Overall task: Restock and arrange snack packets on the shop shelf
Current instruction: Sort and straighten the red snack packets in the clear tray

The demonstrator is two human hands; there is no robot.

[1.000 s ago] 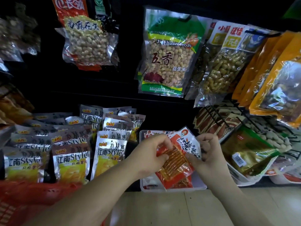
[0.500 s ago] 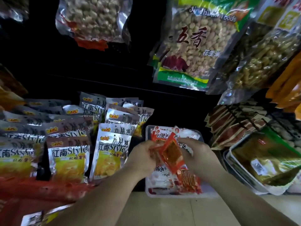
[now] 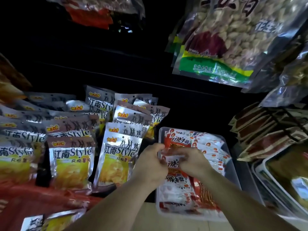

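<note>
Red-and-white snack packet (image 3: 173, 161) is pinched between my two hands, just over the clear tray (image 3: 234, 177) of like packets. My left hand (image 3: 150, 165) curls on its left edge, my right hand (image 3: 191, 161) on its right. Silver-and-yellow chip packets (image 3: 116, 157) stand just left of my left hand, and a peanut bag (image 3: 233, 39) hangs beyond my right.

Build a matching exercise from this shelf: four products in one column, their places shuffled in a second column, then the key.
Products
1. silver-and-yellow chip packets
2. red-and-white packets
3. peanut bag
4. brown packets

Places
A. hanging, upper right
B. stacked at the right, beyond the tray
C. standing in rows on the left
D. lying in the clear tray

Pairs: 1-C; 2-D; 3-A; 4-B
</note>
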